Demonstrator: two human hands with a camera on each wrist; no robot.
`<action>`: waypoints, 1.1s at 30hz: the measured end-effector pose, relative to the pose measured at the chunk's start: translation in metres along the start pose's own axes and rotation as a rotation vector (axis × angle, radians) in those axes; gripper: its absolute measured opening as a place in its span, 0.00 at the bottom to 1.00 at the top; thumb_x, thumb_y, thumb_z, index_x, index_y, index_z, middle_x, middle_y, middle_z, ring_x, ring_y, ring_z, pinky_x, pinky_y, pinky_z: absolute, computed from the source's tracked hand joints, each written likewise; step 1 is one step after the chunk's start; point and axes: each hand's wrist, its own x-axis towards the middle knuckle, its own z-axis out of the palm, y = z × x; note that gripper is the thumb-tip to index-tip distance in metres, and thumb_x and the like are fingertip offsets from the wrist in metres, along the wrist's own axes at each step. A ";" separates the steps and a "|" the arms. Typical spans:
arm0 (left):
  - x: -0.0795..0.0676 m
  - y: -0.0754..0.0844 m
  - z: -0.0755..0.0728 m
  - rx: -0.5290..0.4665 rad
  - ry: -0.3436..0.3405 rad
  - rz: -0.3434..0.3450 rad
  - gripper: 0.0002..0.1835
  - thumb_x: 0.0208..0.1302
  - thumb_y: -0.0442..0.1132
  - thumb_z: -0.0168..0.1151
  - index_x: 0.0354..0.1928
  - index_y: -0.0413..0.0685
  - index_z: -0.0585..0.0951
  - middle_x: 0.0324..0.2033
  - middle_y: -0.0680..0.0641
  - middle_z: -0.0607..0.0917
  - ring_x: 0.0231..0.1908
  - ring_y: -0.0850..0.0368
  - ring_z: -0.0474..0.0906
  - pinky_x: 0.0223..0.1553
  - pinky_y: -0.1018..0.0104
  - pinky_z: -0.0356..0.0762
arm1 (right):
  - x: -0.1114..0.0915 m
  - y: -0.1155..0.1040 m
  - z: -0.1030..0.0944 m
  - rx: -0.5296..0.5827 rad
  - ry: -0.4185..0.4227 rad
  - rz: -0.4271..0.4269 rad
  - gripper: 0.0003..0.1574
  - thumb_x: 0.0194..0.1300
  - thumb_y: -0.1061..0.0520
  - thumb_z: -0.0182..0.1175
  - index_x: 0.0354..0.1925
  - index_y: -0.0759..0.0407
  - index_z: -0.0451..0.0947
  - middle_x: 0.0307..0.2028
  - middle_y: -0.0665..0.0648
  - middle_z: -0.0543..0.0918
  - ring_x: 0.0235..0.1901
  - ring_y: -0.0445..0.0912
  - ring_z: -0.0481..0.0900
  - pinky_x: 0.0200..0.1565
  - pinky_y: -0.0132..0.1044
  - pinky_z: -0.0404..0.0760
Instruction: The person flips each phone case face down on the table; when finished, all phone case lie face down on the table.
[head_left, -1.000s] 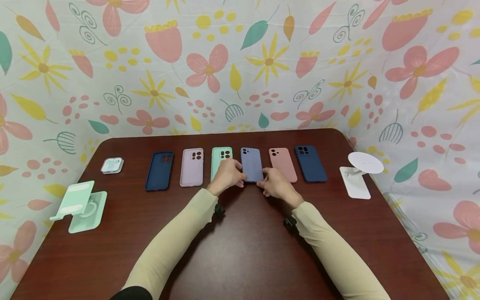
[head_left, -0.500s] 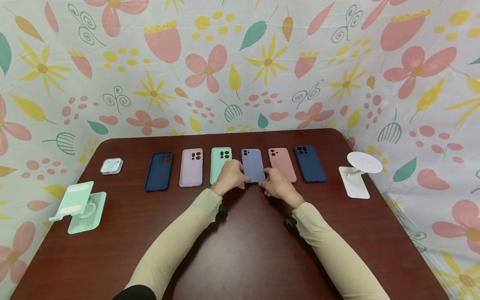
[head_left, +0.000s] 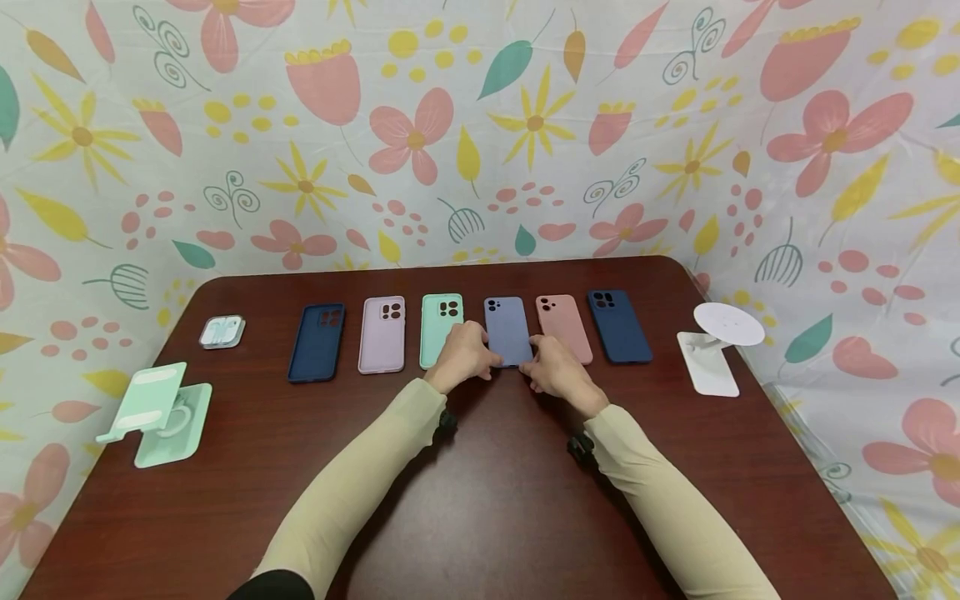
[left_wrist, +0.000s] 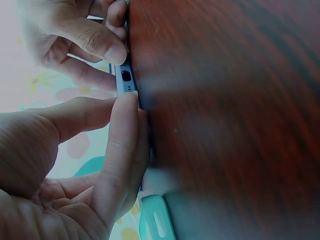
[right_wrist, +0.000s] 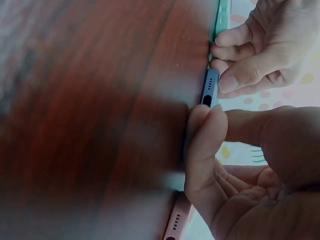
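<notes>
A: Where's the periwinkle phone case point(head_left: 506, 329)?

B: Far side of the table point(head_left: 480, 483), fourth from left in the row, lying back up, camera cutouts at the far end. Mint phone case point(head_left: 437, 323) to its left, pink phone case point(head_left: 562, 322) to its right.

A: Hands?

B: Left hand point(head_left: 461, 354) pinches the near left corner, right hand point(head_left: 555, 367) pinches the near right one. On my wrist feeds their fingertips sit either side of the port cutout point(left_wrist: 126, 76).

A: Phone inside?

B: Can't tell (wrist views give me only the end edge, partly blurred).

A: Failure modes?

B: Three, my judgement. One: uneven push. If one hand leads, the case yaws out of line with its neighbours. Two: knuckle strike. In the head view the left hand overlaps the mint case and the right covers the pink one's near corner; a sideways shift could nudge either. I can't confirm contact now. Three: sticky release. A dragging fingertip takes its corner along, since a light case on a smooth-looking top probably slides easily.

A: Watch item?

B: Near-end spacing. The hands hide much of it from my head feed.
</notes>
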 end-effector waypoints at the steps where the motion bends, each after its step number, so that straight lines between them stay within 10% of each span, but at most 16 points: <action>1: -0.001 -0.001 -0.001 -0.002 -0.005 0.000 0.16 0.67 0.38 0.78 0.50 0.34 0.88 0.19 0.48 0.89 0.19 0.60 0.89 0.49 0.59 0.92 | 0.001 0.002 0.001 -0.012 0.003 -0.001 0.47 0.78 0.61 0.65 0.83 0.74 0.56 0.28 0.58 0.88 0.20 0.44 0.85 0.28 0.34 0.85; 5: -0.005 -0.002 -0.005 -0.013 -0.010 0.004 0.12 0.69 0.39 0.76 0.45 0.37 0.89 0.18 0.50 0.89 0.19 0.60 0.89 0.40 0.63 0.92 | 0.005 0.006 0.003 -0.028 0.001 0.009 0.52 0.78 0.57 0.66 0.85 0.72 0.51 0.23 0.56 0.87 0.20 0.45 0.85 0.27 0.34 0.81; 10: -0.016 0.003 -0.017 -0.045 0.012 0.016 0.27 0.72 0.39 0.74 0.68 0.33 0.81 0.28 0.44 0.93 0.22 0.58 0.91 0.47 0.60 0.93 | 0.000 0.003 0.006 0.023 0.027 -0.050 0.54 0.77 0.54 0.68 0.84 0.73 0.51 0.22 0.55 0.86 0.19 0.44 0.84 0.24 0.33 0.80; 18: -0.026 -0.003 -0.037 -0.004 -0.014 0.020 0.33 0.70 0.39 0.76 0.72 0.35 0.77 0.32 0.44 0.95 0.24 0.58 0.91 0.49 0.60 0.92 | -0.005 -0.015 0.019 0.037 0.041 -0.104 0.51 0.75 0.51 0.71 0.83 0.67 0.59 0.24 0.54 0.86 0.18 0.44 0.83 0.25 0.35 0.82; 29: -0.029 -0.030 -0.075 0.149 -0.010 -0.011 0.37 0.70 0.43 0.75 0.76 0.36 0.74 0.33 0.46 0.95 0.26 0.60 0.92 0.65 0.51 0.86 | 0.003 -0.024 0.040 0.083 -0.010 -0.213 0.52 0.75 0.52 0.71 0.83 0.70 0.58 0.25 0.54 0.85 0.19 0.46 0.84 0.27 0.37 0.84; 33: -0.008 -0.063 -0.077 0.162 -0.025 -0.018 0.38 0.66 0.46 0.79 0.73 0.35 0.77 0.28 0.47 0.93 0.25 0.60 0.92 0.66 0.51 0.85 | -0.005 -0.044 0.044 0.068 -0.009 -0.196 0.50 0.75 0.54 0.71 0.83 0.68 0.59 0.28 0.55 0.86 0.19 0.43 0.83 0.27 0.34 0.83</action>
